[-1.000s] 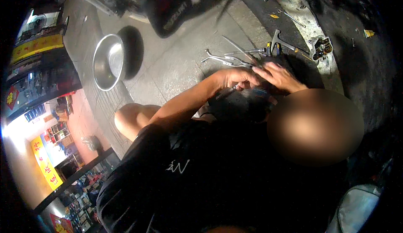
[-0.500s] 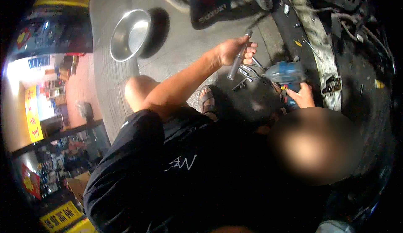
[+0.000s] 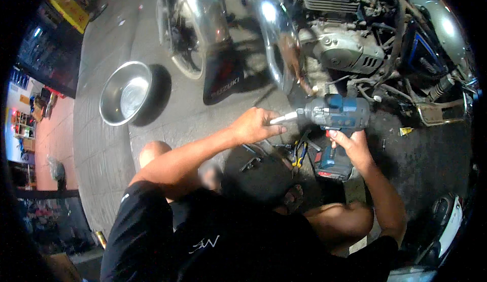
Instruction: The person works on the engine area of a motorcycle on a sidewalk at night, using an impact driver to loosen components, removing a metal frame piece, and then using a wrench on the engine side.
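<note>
My right hand (image 3: 356, 147) is wrapped round the grip of a blue and grey cordless impact wrench (image 3: 341, 110), its thumb near the red trigger. The wrench lies level, with its nose pointing left. My left hand (image 3: 258, 126) is closed on a silver socket extension bar (image 3: 288, 117). The bar's right end meets the wrench's nose; whether it is seated there I cannot tell. Below the two hands, pliers with yellow and blue handles (image 3: 300, 155) lie on the ground among several other metal tools.
Ahead stands a motorcycle with a bare engine (image 3: 350, 53), a chrome exhaust pipe (image 3: 271, 53) and a black mudflap (image 3: 219, 86) behind its wheel. A steel basin (image 3: 108, 99) rests on the paving at left. A small yellow packet (image 3: 406, 131) lies at right.
The wrench has come up off the tools on the ground, and the bar has swung from upright to nearly level at its nose. The view has shifted, showing more of the motorcycle.
</note>
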`<state>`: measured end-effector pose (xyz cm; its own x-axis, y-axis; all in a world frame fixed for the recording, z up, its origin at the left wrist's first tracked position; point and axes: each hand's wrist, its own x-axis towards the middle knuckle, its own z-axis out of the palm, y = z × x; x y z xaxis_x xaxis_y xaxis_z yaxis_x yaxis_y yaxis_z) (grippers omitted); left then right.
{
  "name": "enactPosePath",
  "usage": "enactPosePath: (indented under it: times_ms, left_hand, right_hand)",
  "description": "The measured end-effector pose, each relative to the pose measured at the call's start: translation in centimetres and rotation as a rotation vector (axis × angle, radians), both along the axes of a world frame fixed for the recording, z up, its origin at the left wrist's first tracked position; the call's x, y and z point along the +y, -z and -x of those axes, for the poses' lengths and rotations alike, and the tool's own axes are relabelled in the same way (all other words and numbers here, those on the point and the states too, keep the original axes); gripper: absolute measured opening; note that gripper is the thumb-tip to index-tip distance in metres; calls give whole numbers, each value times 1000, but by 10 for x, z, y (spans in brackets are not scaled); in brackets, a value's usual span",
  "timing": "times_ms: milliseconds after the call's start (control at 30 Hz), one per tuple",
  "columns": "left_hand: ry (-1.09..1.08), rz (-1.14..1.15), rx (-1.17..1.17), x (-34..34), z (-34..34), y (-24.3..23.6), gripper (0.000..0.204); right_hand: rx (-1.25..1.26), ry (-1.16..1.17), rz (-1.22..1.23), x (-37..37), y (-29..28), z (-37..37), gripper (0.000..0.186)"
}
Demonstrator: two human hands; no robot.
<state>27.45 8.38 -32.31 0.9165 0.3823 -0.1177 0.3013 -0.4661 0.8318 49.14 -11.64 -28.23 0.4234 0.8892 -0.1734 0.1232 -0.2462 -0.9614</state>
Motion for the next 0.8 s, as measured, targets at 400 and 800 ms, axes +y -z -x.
enactPosePath:
  times_ms: [400, 800]
  left_hand:
    - [138, -192, -156, 30, -11, -9, 14]
    - [93, -800, -235, 52, 6, 7, 39]
  right_hand:
    - [39, 1, -151, -16, -46, 53, 31]
    - [-166, -186, -66, 0, 5, 78, 41]
